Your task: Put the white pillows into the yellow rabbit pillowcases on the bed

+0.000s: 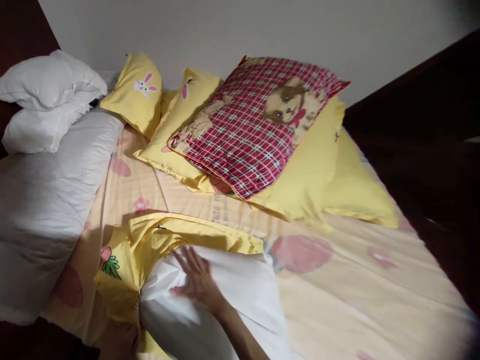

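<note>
A white pillow lies at the front of the bed, its far end partly inside a yellow pillowcase printed with a carrot. Spread fingers of my right hand rest on the pillow near the case's opening. In shadow at the lower left, my left hand grips the bunched near side of the pillowcase. Its fingers are dim and partly hidden by the cloth.
Filled yellow pillows, one with a rabbit face, and a red plaid cushion lie along the wall. White pillows and a large white bolster-like bundle cover the left. Beneath is a peach printed sheet.
</note>
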`<state>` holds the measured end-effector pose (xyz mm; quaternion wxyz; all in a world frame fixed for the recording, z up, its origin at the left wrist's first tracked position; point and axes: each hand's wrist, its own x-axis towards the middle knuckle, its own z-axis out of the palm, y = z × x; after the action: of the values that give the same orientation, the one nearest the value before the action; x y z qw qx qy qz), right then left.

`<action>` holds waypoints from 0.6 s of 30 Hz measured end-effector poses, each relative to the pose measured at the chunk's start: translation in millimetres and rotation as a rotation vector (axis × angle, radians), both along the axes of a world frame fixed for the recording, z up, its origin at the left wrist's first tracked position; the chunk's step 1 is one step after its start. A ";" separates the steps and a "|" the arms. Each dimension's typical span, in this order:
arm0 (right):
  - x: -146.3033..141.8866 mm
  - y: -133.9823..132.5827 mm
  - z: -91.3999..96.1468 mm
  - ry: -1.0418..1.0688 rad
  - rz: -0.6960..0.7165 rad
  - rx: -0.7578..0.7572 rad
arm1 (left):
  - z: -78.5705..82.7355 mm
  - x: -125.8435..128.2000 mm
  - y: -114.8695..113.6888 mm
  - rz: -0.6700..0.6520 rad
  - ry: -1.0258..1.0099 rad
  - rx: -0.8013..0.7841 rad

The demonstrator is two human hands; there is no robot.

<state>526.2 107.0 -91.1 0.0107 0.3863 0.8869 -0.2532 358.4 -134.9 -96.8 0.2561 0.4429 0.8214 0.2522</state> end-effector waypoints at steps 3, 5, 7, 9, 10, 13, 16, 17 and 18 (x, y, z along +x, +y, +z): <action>-7.3 -29.0 -35.6 -0.011 0.118 -0.024 | 11.8 -14.6 39.7 -0.147 0.077 0.129; -8.2 -60.6 -51.7 0.046 0.085 0.067 | 16.5 -21.2 74.4 -0.170 0.191 0.239; -5.3 -88.1 -62.7 0.115 0.035 0.175 | 14.2 -21.9 106.4 -0.198 0.371 0.284; -2.0 -104.0 -70.8 0.190 0.024 0.246 | 6.3 -19.2 128.0 -0.294 0.507 0.226; -1.6 -107.1 -73.9 0.218 0.025 0.257 | 1.5 -17.8 133.9 -0.369 0.533 0.160; -10.1 -103.5 -77.7 0.269 0.040 0.207 | -8.6 -17.6 138.2 -0.482 0.509 -0.025; -33.2 -96.7 -72.6 0.349 0.031 0.152 | -3.1 -20.7 140.3 -0.383 0.388 -0.052; -42.5 -96.2 -69.7 0.384 0.015 0.141 | 3.1 -20.5 142.5 -0.340 0.329 -0.021; -51.6 -96.8 -66.6 0.406 -0.003 0.125 | 11.2 -18.9 145.0 -0.305 0.270 0.021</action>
<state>474.6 10.2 -157.7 -0.1927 0.3284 0.8842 -0.2704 339.4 10.1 -85.7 0.1742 0.5945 0.7690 0.1576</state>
